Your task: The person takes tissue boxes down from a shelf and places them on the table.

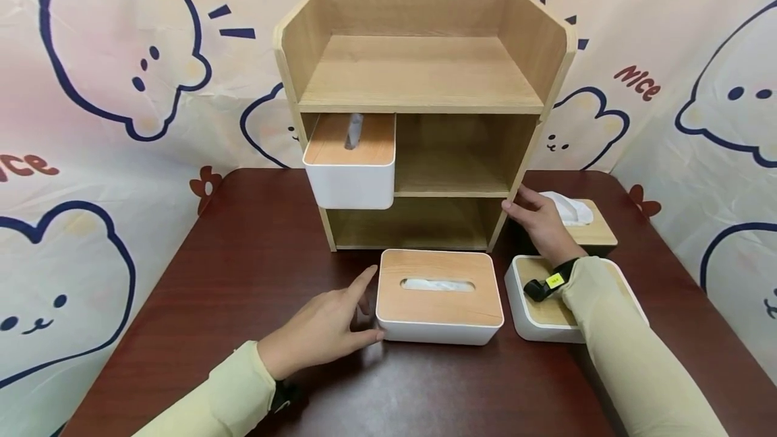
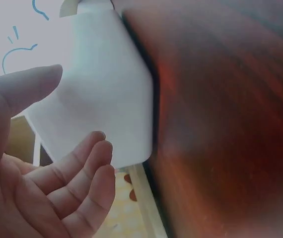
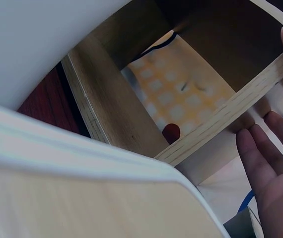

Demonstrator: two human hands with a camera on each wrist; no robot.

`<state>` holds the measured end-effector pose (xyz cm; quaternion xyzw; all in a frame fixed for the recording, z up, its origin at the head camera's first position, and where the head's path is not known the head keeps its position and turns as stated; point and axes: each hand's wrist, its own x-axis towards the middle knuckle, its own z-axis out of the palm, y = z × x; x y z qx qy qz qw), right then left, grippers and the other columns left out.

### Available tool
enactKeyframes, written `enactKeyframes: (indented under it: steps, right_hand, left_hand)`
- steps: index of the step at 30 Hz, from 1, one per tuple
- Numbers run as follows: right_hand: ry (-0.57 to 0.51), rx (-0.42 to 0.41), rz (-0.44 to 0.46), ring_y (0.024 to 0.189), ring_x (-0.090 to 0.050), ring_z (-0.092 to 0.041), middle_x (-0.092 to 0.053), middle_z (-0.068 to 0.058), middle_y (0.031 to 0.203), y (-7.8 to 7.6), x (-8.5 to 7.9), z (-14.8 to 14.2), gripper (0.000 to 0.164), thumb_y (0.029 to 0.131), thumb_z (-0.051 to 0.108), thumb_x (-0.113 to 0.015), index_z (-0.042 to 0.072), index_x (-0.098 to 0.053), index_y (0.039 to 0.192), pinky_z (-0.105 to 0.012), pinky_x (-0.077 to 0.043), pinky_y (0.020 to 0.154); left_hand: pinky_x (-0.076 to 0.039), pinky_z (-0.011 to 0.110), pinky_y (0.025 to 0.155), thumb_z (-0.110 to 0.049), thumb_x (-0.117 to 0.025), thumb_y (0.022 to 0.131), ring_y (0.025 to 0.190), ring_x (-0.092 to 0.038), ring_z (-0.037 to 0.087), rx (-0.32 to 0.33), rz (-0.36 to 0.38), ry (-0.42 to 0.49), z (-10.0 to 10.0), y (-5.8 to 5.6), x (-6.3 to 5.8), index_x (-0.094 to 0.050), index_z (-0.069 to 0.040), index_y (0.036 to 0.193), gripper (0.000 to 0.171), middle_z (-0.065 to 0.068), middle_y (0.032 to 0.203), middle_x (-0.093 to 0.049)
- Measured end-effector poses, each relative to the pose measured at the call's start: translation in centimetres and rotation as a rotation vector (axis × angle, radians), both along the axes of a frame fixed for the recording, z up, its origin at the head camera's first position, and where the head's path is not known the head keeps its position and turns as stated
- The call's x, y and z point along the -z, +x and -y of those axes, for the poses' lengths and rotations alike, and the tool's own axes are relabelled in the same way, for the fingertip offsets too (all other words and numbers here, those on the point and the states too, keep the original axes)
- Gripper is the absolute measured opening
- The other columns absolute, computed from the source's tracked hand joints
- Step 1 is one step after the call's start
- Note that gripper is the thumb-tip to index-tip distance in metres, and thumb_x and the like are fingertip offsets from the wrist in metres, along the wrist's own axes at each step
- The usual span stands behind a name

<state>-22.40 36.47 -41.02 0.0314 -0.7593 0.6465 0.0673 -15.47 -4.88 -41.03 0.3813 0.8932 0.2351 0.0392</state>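
My left hand (image 1: 322,322) is spread at the left end of a white tissue box (image 1: 440,332) with a wood-look lid, its fingertips right at the box's side. In the left wrist view, the thumb and loosely bent fingers (image 2: 87,193) stand around the box's white end. My right hand (image 1: 543,221) touches the right side of a wooden shelf unit (image 1: 425,76). Its thumb lies at the panel's front edge, and its fingers (image 3: 253,153) rest along the outer face. A second white tissue box (image 1: 349,186) sticks out of the shelf's middle left compartment.
Under my right wrist lies another white-rimmed box (image 1: 543,329) with a wood-look top. Behind it, beside the shelf, stands a dark box (image 1: 597,224) with a wooden lid and white tissue. All rest on a dark red-brown table (image 1: 255,261) before a cartoon-printed cloth (image 1: 164,181).
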Motion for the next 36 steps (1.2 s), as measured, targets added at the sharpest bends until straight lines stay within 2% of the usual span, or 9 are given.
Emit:
enactKeyframes:
  steps: [5,9,13,16,21,26,30,33,36]
  right_hand:
    - [-0.064,-0.041,-0.054,0.122,-0.049,-0.018,-0.049,-0.01,0.142,0.0,0.5,-0.2,0.06,0.097,0.019,-0.064,0.01,-0.039,0.15,-0.022,-0.044,0.098]
    - [-0.098,-0.064,-0.08,0.118,-0.052,-0.014,-0.053,-0.005,0.137,0.1,0.9,-0.5,0.058,0.097,0.016,-0.063,0.005,-0.039,0.149,-0.018,-0.044,0.095]
    - [-0.108,-0.067,-0.075,0.119,-0.052,-0.017,-0.054,-0.003,0.136,0.4,1.2,-0.4,0.06,0.097,0.017,-0.064,0.004,-0.038,0.149,-0.019,-0.044,0.095]
    - [-0.133,-0.081,-0.065,0.12,-0.052,-0.019,-0.054,-0.003,0.136,0.4,1.5,0.0,0.059,0.097,0.015,-0.063,0.004,-0.037,0.149,-0.02,-0.044,0.096]
    - [-0.109,-0.059,-0.056,0.122,-0.051,-0.018,-0.048,-0.012,0.144,0.2,0.9,0.1,0.058,0.097,0.015,-0.063,0.009,-0.038,0.15,-0.02,-0.044,0.096]
    - [-0.116,-0.043,-0.052,0.126,-0.047,-0.019,-0.04,-0.016,0.149,0.5,0.9,0.0,0.059,0.097,0.016,-0.064,0.011,-0.039,0.15,-0.02,-0.042,0.098]
    - [-0.109,-0.022,-0.033,0.127,-0.046,-0.019,-0.039,-0.014,0.15,0.7,0.8,-0.2,0.059,0.096,0.016,-0.065,0.013,-0.04,0.149,-0.019,-0.042,0.098]
    - [-0.093,-0.027,-0.034,0.127,-0.046,-0.02,-0.04,-0.013,0.15,0.5,0.7,-0.1,0.059,0.096,0.018,-0.065,0.014,-0.041,0.149,-0.021,-0.042,0.099]
    - [-0.101,-0.043,-0.04,0.127,-0.047,-0.021,-0.041,-0.015,0.149,0.3,0.9,0.0,0.059,0.095,0.018,-0.066,0.014,-0.041,0.149,-0.022,-0.043,0.099]
  left_hand:
    - [-0.05,0.024,0.064,-0.039,-0.076,0.085,0.072,-0.057,0.003,0.016,-0.075,0.034,0.7,-0.2,-0.6,-0.033,-0.008,0.15,0.084,-0.009,0.092,-0.063]
    - [-0.051,0.024,0.063,-0.034,-0.075,0.087,0.07,-0.057,0.004,0.033,-0.17,0.047,1.0,-0.6,-1.6,-0.038,-0.009,0.148,0.076,-0.009,0.089,-0.063]
    - [-0.049,0.026,0.057,-0.032,-0.075,0.087,0.064,-0.052,0.003,0.03,-0.309,0.042,1.3,-1.1,-3.0,-0.043,-0.007,0.145,0.071,-0.008,0.087,-0.061]
    - [-0.051,0.029,0.056,-0.031,-0.076,0.085,0.065,-0.054,0.007,0.024,-0.449,0.04,1.8,-1.5,-4.1,-0.048,-0.005,0.141,0.068,-0.005,0.085,-0.062]
    - [-0.053,0.031,0.056,-0.023,-0.078,0.083,0.068,-0.059,0.015,0.074,-0.647,0.078,1.8,-2.4,-6.8,-0.055,-0.001,0.134,0.06,0.001,0.082,-0.061]
    - [-0.053,0.034,0.061,-0.017,-0.079,0.082,0.074,-0.06,0.02,0.113,-0.728,0.111,1.3,-3.1,-9.0,-0.06,0.0,0.128,0.053,0.005,0.086,-0.063]
    - [-0.053,0.035,0.069,-0.013,-0.076,0.083,0.081,-0.06,0.023,0.135,-0.778,0.139,0.9,-3.6,-10.6,-0.064,0.001,0.123,0.044,0.007,0.093,-0.065]
    - [-0.052,0.038,0.073,-0.011,-0.073,0.085,0.085,-0.059,0.026,0.133,-0.819,0.169,0.8,-3.8,-11.1,-0.066,0.001,0.119,0.037,0.008,0.097,-0.065]
    - [-0.051,0.04,0.075,-0.01,-0.07,0.086,0.089,-0.058,0.029,0.125,-0.855,0.185,0.5,-3.9,-11.2,-0.067,0.001,0.116,0.032,0.01,0.098,-0.065]
